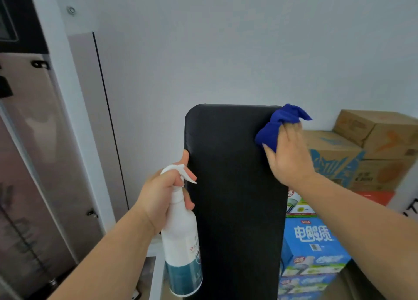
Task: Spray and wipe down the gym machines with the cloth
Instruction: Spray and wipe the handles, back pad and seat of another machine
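Blue cloth [279, 125]; black pad [233, 186]; white-teal spray bottle [181, 243].

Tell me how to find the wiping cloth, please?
Look at the tall black pad in the middle. At its top right corner, the right hand holds a bunched cloth against it. It is the only soft, deep blue thing; the spray bottle in the left hand is white, and the blue box below is printed.

pad [233, 186] centre | spray bottle [181, 243] just left of it | cloth [278, 123] on its top-right corner | boxes [373, 145] right, behind
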